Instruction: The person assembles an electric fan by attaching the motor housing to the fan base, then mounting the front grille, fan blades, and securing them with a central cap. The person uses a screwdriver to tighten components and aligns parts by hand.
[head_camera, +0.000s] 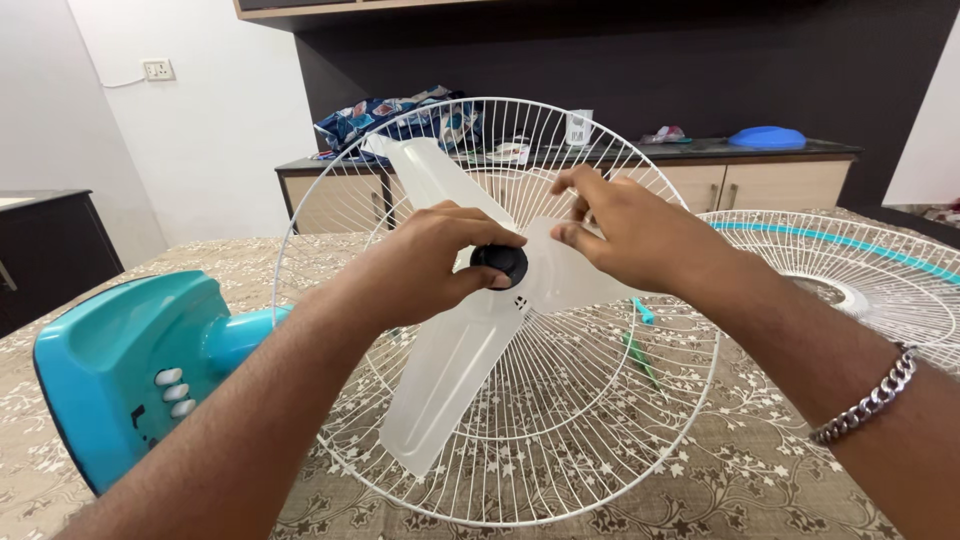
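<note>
Item one: a translucent white plastic three-bladed fan blade (455, 370), seated against a round white wire rear guard (560, 440) that stands tilted on edge on the table (760, 480), which is covered in a beige floral cloth. The blade sits directly between your hands, at the centre of the guard.

Item two: one small round black plastic hub knob (500, 265) at the middle of the blade. Your left hand (435, 265) is closed around it, thumb below and fingers curled over the top.

Item three: your right hand (625, 235), just beside the knob on its right, pinches the root of the right-hand blade between thumb and fingertips. A silver chain-link bracelet (868, 398) sits on that wrist.

Item four: one teal plastic fan motor housing (120, 370) with three white push buttons (175, 392), lying at your left and joined to the back of the guard.

Item five: one second white wire guard with a teal rim band (850, 270), lying flat on the table at your right, well apart from both hands.

Item six: one green-handled screwdriver (640, 355) lying on the cloth behind the upright guard's wires, below your right hand.

Count: guards two, blade one, knob one, housing one, screwdriver one.
</note>
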